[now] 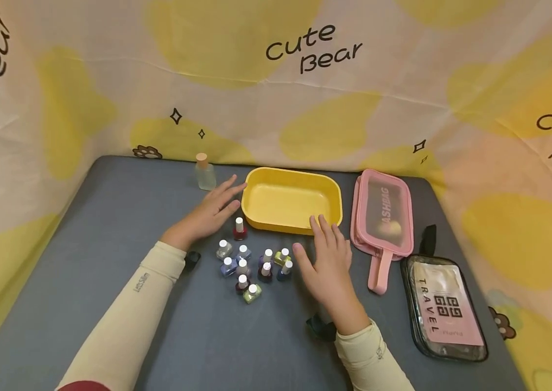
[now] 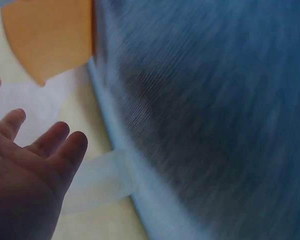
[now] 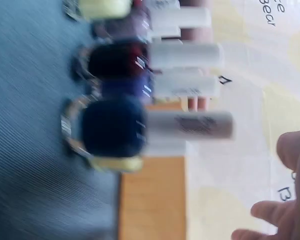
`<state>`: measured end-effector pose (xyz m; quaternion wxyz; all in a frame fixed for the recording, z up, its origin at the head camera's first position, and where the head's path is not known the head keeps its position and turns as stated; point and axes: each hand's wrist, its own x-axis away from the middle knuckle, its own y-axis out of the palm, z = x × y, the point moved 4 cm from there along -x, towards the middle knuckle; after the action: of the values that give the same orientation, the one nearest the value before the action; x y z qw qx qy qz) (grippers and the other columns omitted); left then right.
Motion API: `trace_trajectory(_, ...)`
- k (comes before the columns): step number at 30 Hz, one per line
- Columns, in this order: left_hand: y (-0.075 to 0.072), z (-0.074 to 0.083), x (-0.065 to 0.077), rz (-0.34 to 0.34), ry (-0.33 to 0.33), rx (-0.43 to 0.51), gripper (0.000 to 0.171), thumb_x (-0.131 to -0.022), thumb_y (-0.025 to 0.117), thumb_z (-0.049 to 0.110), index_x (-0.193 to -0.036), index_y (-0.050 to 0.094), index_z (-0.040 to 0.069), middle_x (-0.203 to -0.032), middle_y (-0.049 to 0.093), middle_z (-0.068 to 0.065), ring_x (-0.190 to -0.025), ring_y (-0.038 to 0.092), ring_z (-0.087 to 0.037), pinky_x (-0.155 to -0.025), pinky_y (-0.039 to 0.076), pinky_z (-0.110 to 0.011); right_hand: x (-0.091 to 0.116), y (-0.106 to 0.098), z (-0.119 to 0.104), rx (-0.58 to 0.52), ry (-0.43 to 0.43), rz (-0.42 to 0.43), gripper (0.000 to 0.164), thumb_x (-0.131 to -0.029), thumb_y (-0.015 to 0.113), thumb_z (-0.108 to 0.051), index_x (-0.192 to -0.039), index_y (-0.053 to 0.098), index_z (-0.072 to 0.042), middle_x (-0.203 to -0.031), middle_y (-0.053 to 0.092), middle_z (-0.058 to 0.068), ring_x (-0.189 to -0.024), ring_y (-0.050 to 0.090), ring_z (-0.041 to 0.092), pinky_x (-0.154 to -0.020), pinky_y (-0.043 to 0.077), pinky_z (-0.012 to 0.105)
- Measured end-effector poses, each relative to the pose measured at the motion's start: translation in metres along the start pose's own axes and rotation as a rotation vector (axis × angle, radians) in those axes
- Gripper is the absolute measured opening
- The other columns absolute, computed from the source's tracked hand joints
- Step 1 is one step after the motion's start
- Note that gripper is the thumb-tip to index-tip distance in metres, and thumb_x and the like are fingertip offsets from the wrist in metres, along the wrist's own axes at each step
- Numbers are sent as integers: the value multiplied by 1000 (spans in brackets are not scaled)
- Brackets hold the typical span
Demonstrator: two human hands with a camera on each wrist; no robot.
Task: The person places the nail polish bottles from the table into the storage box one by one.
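A yellow tray [image 1: 292,228] with raised walls stands at the back of the table. My left hand [image 1: 207,213] reaches beside its left end, fingers spread and holding nothing; the left wrist view shows the same fingers [image 2: 65,150] apart. Over the tray's front right corner is my right hand [image 1: 327,263], fingers extended, nothing in its grasp. Between the hands stand several small nail polish bottles with white caps, among them a red one [image 1: 240,231], a light green one [image 1: 252,293] and a dark blue one [image 3: 112,127].
A frosted bottle [image 1: 205,175] with a wooden cap stands behind my left hand. To the right lie a pink wash bag [image 1: 384,212] and a clear black-edged travel pouch [image 1: 446,309]. Printed cloth [image 1: 236,108] hangs behind the grey table [image 1: 236,347].
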<state>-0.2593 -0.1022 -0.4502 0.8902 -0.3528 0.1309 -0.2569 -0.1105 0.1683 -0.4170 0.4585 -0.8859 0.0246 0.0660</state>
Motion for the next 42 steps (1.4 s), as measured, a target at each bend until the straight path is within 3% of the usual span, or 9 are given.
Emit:
trace_trajectory(5,8,-6,-7,-38,14,24,54,-116,45,37,-168,35,23,-178,4,-3,-160,7,-43,-119,12,-74,21,13,3,-143,-40,55,66,-105,66,-37,-161,45,-10,-167,40,8,-151,32,38,-120,19,66)
trace_trajectory(12,17,-10,-13,-55,52,39,52,-114,52,38,-164,45,24,-178,3,3,-161,8,-37,-121,13,-71,36,32,7,-206,27,50,59,-95,82,-28,-147,59,-10,-144,58,8,-127,56,28,-107,47,52)
trace_trajectory(21,27,-17,-7,-40,51,105,43,-113,55,30,-154,58,18,-178,4,0,-160,8,-40,-120,12,-72,37,46,10,-204,-13,102,37,-89,89,-16,-119,69,-8,-117,66,6,-105,64,26,-93,54,45)
trace_trajectory(30,25,-17,-14,-54,50,104,44,-114,52,33,-156,56,18,-178,1,2,-158,12,-43,-119,14,-72,35,51,11,-184,8,105,19,-94,84,-13,-106,70,-12,-105,66,1,-94,63,19,-85,56,41)
trace_trajectory(36,24,-19,-15,-55,53,102,45,-114,52,37,-155,57,19,-178,1,4,-158,12,-42,-119,13,-72,35,36,5,-188,22,113,18,-94,84,-12,-106,71,-10,-105,70,3,-94,68,22,-85,59,45)
trace_trajectory(39,25,-19,-15,-60,53,106,46,-113,52,40,-154,57,20,-178,1,6,-159,11,-41,-120,13,-71,29,14,1,-206,26,121,20,-93,85,-11,-109,73,-9,-109,72,4,-97,69,22,-87,59,47)
trace_trajectory(42,26,-19,-15,-65,52,114,46,-113,52,40,-155,57,20,-178,0,7,-159,11,-41,-120,13,-70,8,-14,-1,-226,3,143,22,-94,84,-10,-112,73,-6,-112,73,7,-98,69,24,-89,59,48)
